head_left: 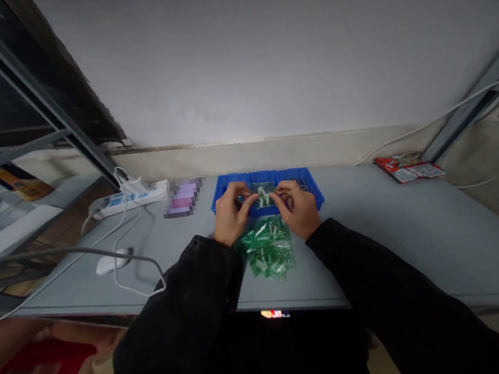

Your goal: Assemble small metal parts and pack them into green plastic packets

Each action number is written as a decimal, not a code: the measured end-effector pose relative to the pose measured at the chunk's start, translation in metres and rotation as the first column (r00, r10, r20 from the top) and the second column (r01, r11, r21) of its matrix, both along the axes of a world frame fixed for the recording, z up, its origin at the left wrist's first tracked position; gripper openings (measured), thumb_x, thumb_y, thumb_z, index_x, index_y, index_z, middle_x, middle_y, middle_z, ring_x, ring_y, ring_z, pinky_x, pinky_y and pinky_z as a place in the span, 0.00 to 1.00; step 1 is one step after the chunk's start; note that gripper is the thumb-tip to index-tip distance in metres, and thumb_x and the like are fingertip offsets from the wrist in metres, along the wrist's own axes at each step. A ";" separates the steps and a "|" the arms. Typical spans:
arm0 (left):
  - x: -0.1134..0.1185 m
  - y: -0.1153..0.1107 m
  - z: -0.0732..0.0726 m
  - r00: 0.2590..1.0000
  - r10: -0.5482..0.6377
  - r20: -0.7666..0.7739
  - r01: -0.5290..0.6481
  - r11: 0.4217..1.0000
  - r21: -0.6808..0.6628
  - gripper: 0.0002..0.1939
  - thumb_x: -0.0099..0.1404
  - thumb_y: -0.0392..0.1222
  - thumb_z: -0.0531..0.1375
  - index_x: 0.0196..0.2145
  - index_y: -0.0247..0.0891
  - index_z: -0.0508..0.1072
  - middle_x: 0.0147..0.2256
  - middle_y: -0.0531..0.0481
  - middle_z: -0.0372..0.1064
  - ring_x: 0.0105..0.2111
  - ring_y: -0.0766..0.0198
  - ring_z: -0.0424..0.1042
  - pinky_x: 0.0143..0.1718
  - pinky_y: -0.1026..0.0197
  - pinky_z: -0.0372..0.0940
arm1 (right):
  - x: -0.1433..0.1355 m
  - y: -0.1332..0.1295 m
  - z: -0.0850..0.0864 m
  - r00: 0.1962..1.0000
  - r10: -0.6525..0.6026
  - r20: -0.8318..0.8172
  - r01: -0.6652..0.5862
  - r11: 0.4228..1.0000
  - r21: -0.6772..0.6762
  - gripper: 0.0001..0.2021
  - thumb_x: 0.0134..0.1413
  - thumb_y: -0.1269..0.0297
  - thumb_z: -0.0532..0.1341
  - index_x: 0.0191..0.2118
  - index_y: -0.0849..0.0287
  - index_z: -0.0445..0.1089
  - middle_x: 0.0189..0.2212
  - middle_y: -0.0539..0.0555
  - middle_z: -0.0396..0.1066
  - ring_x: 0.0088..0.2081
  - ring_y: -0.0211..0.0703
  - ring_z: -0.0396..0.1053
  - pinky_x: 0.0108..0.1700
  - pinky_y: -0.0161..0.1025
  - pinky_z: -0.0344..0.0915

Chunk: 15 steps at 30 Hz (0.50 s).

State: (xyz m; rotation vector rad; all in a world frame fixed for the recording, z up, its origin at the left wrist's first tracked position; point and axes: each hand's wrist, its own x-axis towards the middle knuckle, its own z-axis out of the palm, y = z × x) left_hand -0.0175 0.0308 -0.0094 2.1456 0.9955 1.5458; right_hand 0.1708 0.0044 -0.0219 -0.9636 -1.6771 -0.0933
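My left hand (231,213) and my right hand (296,206) face each other over the blue divided tray (271,210). Between them is a small clear bag (263,194) with white pieces inside; each hand pinches one side of it between thumb and fingers. Small dark items show in the tray's right compartment, partly behind my right hand. Just in front of the tray lies a pile of green plastic bags (268,252) with small light pieces in them. My left hand partly hides the tray's left compartment.
On the grey table (375,219), a white power strip (133,198) with cables, a pixelated purple item (183,197) and a white object (112,262) lie left. A red packet (409,167) lies back right. Metal posts flank the table. A person's limb (16,343) shows lower left.
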 end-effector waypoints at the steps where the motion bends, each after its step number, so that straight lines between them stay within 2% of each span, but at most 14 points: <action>1: -0.001 0.000 0.001 0.999 -0.001 -0.038 0.002 1.000 0.023 0.07 0.70 0.44 0.62 0.42 0.38 0.72 0.36 0.50 0.75 0.34 0.65 0.74 0.32 0.64 0.67 | 0.000 -0.001 0.001 1.000 0.003 0.023 -0.004 1.000 0.009 0.05 0.67 0.64 0.59 0.44 0.58 0.70 0.33 0.52 0.77 0.30 0.38 0.75 0.33 0.34 0.69; 4: -0.003 -0.001 0.005 0.992 -0.003 -0.126 0.013 0.997 0.072 0.08 0.74 0.41 0.56 0.42 0.40 0.76 0.40 0.49 0.77 0.41 0.62 0.74 0.41 0.60 0.69 | -0.001 -0.005 0.006 0.995 0.014 0.094 -0.017 0.999 0.029 0.07 0.67 0.68 0.57 0.43 0.58 0.72 0.35 0.52 0.77 0.32 0.37 0.74 0.37 0.35 0.69; 8: -0.004 0.000 0.006 0.989 -0.028 -0.147 0.040 0.996 0.077 0.12 0.74 0.36 0.53 0.46 0.40 0.77 0.43 0.47 0.77 0.44 0.60 0.74 0.48 0.55 0.68 | 0.000 -0.008 0.009 0.994 0.034 0.105 -0.035 0.999 0.012 0.11 0.66 0.72 0.54 0.47 0.59 0.72 0.38 0.54 0.78 0.34 0.39 0.75 0.40 0.37 0.71; 11: -0.003 0.001 0.004 0.989 -0.035 -0.145 0.046 0.996 0.072 0.11 0.73 0.35 0.55 0.46 0.40 0.77 0.43 0.47 0.77 0.44 0.60 0.74 0.46 0.56 0.69 | 0.000 -0.007 0.009 0.994 0.041 0.105 -0.042 0.999 0.004 0.12 0.65 0.73 0.53 0.48 0.59 0.72 0.38 0.54 0.78 0.35 0.40 0.75 0.41 0.38 0.72; 15: -0.004 0.000 0.005 0.988 -0.048 -0.150 0.056 0.997 0.052 0.09 0.70 0.34 0.59 0.45 0.41 0.77 0.41 0.48 0.77 0.41 0.61 0.73 0.37 0.61 0.68 | 0.001 -0.006 0.009 0.993 0.054 0.105 -0.055 0.998 0.011 0.16 0.64 0.76 0.51 0.50 0.59 0.72 0.40 0.54 0.78 0.34 0.39 0.74 0.41 0.39 0.72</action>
